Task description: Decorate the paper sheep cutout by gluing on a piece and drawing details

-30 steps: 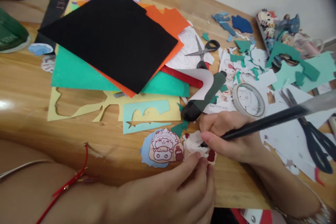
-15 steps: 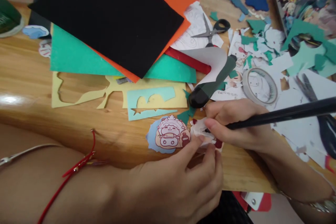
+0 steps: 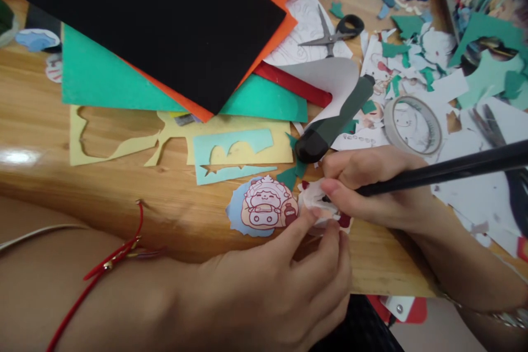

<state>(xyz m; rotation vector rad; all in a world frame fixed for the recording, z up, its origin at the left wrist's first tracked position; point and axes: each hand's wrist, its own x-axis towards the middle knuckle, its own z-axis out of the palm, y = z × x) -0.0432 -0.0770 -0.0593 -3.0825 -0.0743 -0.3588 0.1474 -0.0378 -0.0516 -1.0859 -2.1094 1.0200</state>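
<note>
My right hand point(image 3: 371, 187) is closed around a long black pen-like tool point(image 3: 445, 171) that runs out past the right edge. Its dark tip meets a small white piece with dark red patches point(image 3: 309, 199), partly hidden under my fingers. From below, my left hand point(image 3: 305, 264) holds that piece against the table with its bent fingertips. Touching its left side lies a cutout of a cartoon sheep figure point(image 3: 266, 206) on a blue scalloped backing point(image 3: 238, 214). Just above my right hand rests a dark green and black handled object point(image 3: 330, 126).
Black point(image 3: 165, 22), orange and green sheets overlap at upper left, above a cut yellow sheet point(image 3: 103, 159) and a light blue offcut point(image 3: 231, 176). Scissors point(image 3: 330, 38), a tape roll point(image 3: 390, 126), and paper and green scraps point(image 3: 408, 27) cover the right side. The table's front edge runs below my hands.
The view has shifted slightly, so the sheets sit further left and higher. Both hands keep nearly the same hold on the tool and the small piece.
</note>
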